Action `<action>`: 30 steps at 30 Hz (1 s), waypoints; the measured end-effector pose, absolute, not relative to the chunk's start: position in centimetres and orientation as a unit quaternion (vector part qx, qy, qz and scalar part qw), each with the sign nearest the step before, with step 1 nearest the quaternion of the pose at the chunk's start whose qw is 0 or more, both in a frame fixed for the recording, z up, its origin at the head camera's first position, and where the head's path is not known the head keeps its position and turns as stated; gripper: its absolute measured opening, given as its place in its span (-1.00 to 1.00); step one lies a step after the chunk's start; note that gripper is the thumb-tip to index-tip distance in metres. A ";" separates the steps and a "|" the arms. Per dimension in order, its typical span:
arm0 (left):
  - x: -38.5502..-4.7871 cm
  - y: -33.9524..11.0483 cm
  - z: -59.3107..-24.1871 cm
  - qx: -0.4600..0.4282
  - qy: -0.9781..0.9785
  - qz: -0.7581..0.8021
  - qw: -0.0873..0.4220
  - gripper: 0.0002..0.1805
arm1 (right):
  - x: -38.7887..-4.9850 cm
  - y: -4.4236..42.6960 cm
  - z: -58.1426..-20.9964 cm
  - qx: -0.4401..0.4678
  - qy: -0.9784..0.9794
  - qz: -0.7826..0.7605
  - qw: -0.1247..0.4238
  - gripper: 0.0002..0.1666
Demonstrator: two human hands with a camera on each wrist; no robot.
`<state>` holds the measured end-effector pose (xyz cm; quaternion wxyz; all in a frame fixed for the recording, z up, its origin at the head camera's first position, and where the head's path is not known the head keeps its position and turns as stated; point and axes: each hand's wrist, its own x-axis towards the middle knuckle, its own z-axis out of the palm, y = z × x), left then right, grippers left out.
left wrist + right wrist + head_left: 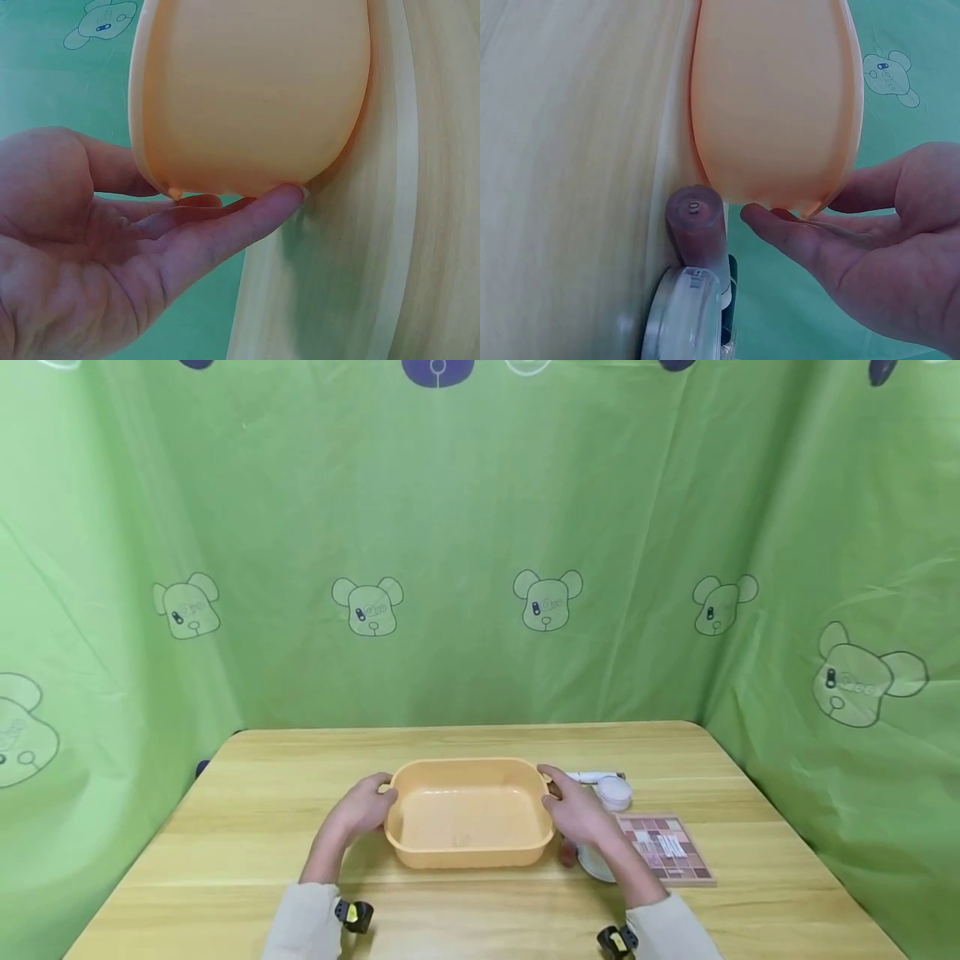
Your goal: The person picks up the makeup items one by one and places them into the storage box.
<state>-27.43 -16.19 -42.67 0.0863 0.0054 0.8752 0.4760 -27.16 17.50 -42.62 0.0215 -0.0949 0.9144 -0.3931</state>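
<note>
- Green curtain hangs behind and on both sides of the wooden surface; the tub is at the surface's middle, upright.
- Left hand grips the tub's left end and right hand its right end, fingers of both grasping the rim.
- Taking hold at both ends is done; letting go is not. Whether the tub's base touches the surface, I cannot tell.
- Right of the tub, outside it: a pen, a jar, a palette and a disc.
- Closest is a tube just beside the tub's right end; it and the disc look likeliest to be knocked.
- Something red shows just left of the tub, mostly hidden.
</note>
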 end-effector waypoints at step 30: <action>-27.6 -16.7 -43.3 0.008 0.824 0.551 0.134 -0.47 | -26.8 17.3 -42.3 -0.078 0.912 -0.403 0.020 -0.36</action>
